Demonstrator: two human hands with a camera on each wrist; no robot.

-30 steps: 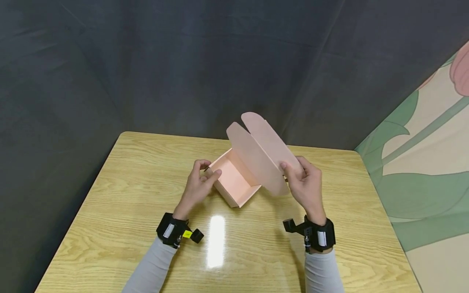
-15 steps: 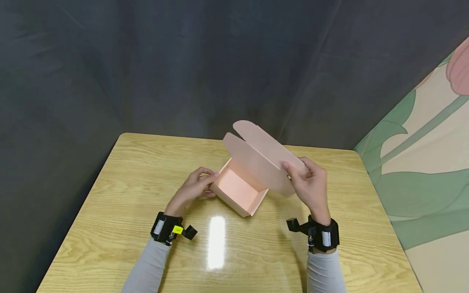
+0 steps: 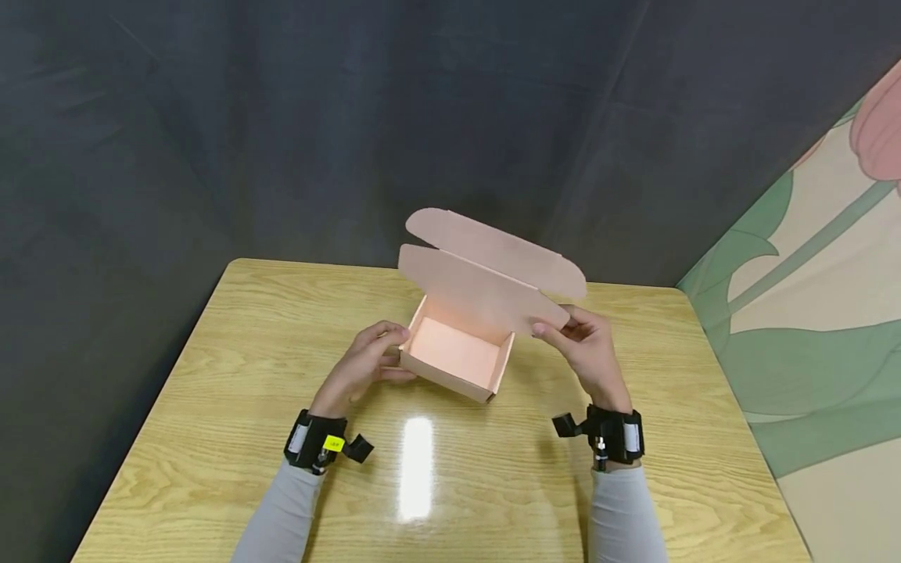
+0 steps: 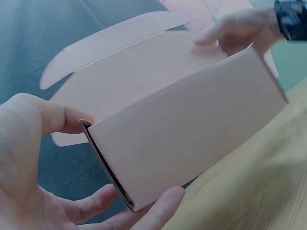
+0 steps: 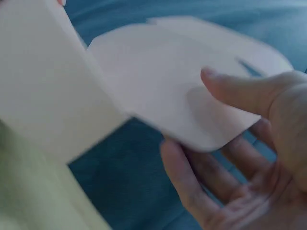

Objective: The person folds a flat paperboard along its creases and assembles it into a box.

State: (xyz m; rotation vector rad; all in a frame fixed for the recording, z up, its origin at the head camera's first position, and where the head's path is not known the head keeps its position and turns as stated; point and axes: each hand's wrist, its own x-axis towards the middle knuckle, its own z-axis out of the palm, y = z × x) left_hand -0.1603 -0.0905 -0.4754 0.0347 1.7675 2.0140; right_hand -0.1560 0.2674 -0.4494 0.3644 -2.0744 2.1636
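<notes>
A pink cardboard box is held tilted above the table, its lid raised at the back with the front flap and rounded side flaps spread out. Nothing lies inside it. My left hand grips the box's left front corner, thumb at the top edge and fingers beneath, as the left wrist view of the box wall shows. With my right hand I pinch the rounded flap at the lid's right end; in the right wrist view the thumb lies on top of that flap and the fingers are under it.
The wooden table has a bright light reflection near its front middle. Behind it hangs a dark curtain. A floral-patterned cloth borders the right side. Both wrists wear black camera straps.
The box has turned so its front faces me more squarely. My right hand has shifted from the lid's front flap to its right side flap. The left hand's fingers now reach under the corner.
</notes>
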